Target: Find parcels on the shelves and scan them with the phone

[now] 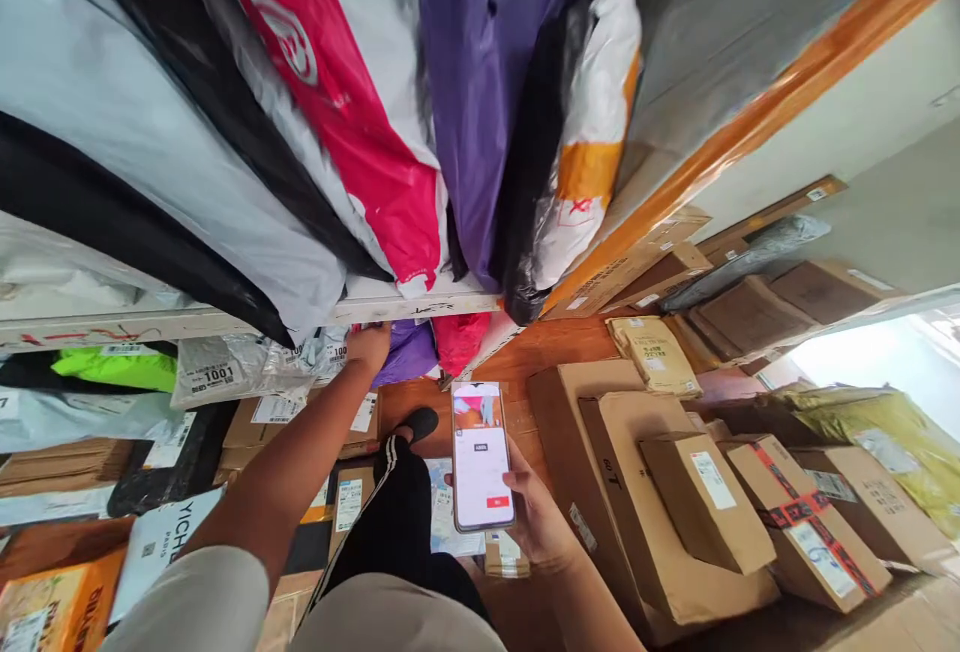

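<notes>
My right hand holds a smartphone upright, with fingers wrapped round its sides. Its lit screen has a picture at the top and a red button low down. My left hand reaches in under the edge of a white shelf. Its fingers are mostly hidden, so I cannot tell whether it grips anything. Beside it lie a purple parcel bag and, to the left, a grey parcel bag with a label marked 1001. A pink-red parcel bag is further right.
Large parcel bags stand on the upper shelf, among them a red one and a purple one. Cardboard boxes crowd the floor at right. More parcels lie at left, including an orange box. My shoe is on the wooden floor.
</notes>
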Available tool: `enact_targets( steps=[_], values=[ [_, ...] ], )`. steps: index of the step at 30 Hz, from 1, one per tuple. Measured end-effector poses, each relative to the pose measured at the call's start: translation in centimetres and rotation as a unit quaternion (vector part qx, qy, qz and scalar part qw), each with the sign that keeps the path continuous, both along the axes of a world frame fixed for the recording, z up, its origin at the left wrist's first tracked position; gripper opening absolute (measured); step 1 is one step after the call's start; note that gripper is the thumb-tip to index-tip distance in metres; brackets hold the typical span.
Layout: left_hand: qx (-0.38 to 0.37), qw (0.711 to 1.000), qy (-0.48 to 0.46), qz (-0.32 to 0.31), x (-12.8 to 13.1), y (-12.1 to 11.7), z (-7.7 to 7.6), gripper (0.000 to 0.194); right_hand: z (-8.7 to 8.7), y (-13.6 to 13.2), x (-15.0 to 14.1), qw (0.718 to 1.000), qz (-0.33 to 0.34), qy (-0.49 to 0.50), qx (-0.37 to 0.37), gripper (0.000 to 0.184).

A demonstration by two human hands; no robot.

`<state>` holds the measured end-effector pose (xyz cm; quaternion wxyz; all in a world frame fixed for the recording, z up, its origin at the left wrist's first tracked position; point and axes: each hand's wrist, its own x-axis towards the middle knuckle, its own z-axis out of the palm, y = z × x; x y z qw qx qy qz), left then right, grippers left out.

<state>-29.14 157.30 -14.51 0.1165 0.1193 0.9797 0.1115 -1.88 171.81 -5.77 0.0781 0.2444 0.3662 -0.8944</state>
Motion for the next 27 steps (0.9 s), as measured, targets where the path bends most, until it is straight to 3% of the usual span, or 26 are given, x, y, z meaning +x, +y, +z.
enact_targets(
  steps=[6,12,20,27],
  values=[
    [-0.053,0.998,0.019,-0.025,0.7,-0.8,-1.5,0.054,-4.9,-1.5,-5.2,0.999,0.009,0.023,0.042,0.047],
    [-0.110,0.991,0.071,-0.037,1.4,-0.8,-1.8,0.065,-8.2,-2.0,-9.4,0.999,0.037,0.001,0.038,0.047],
    [-0.112,0.992,0.055,-0.016,2.4,-1.0,-2.4,0.063,-7.3,-1.9,-15.1,0.990,0.079,0.071,0.095,0.041],
    [-0.075,0.997,0.003,0.018,2.6,-0.9,-1.8,0.042,-6.0,-2.0,-16.5,0.979,0.099,0.119,0.133,0.046]
  ],
)
